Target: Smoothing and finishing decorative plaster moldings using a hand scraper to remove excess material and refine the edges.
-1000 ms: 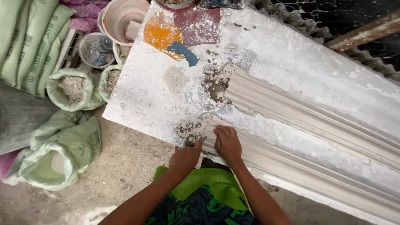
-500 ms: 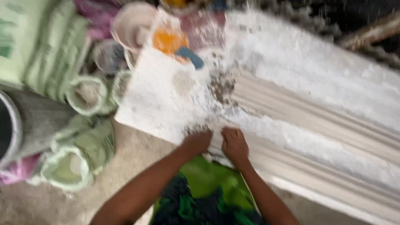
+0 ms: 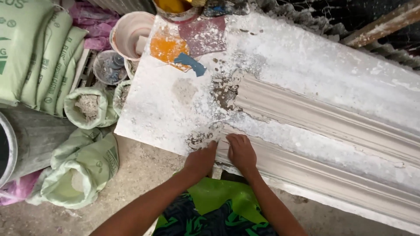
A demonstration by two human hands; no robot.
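Dusty concrete floor (image 3: 144, 175) is showing along the bottom edge, and a broad white bench (image 3: 166, 113) crusted with plaster is filling most of the view, running off the frame to the right so that its far end is cut off. Two long plaster mouldings are lying on it side by side: the far moulding (image 3: 315, 118) is sitting in the middle of the bench, and the near moulding (image 3: 332, 179) is running along the bench's front edge, its right part passing out of sight.

Green sacks (image 3: 39, 57) are leaning in a stack at the left, partly cropped, and an opened sack (image 3: 83, 170) is slumping on the floor below them. A grey drum (image 3: 26, 140) is only half showing at the left border. A pale bucket (image 3: 131, 35) is standing beyond the bench's corner, next to orange and maroon patches and a blue scrap (image 3: 190, 64).

The left hand (image 3: 201, 159) and the right hand (image 3: 240, 153) are resting just beside each other at the near moulding's left end, palms down, fingers flat and close together, touching its rough edge. Whether either hand is pinching anything beneath the fingers, I cannot tell; the fingertips are blending into crumbled plaster.
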